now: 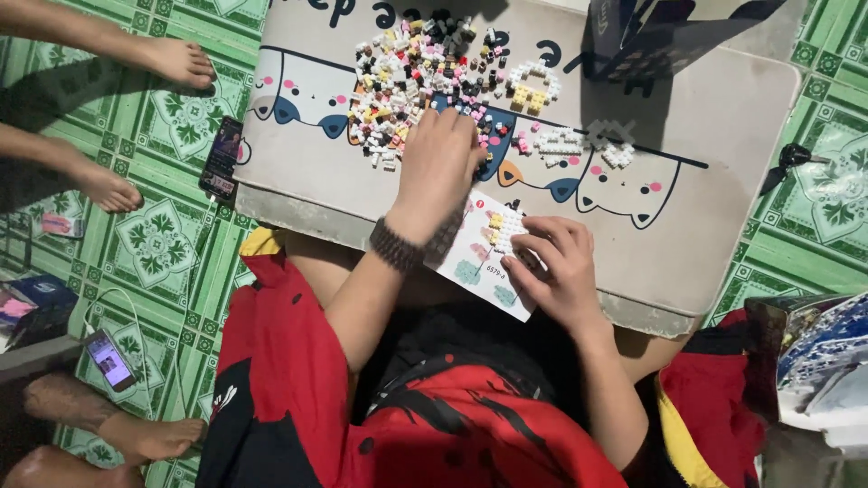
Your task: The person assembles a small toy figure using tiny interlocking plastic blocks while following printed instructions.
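Left hand (440, 167) fingers spread over the heap of tiny multicoloured plastic bricks (425, 77); right hand (553, 264) fingers pinch the printed instruction leaflet (484, 258); a careless sweep could scatter bricks off the desk (723, 181).

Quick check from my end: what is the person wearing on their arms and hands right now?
Both forearms are bare, with no sleeves reaching them. The left hand has a dark beaded bracelet around its wrist. The right hand shows no glove, ring or band that can be made out. The clothing below is red with black and yellow patches.
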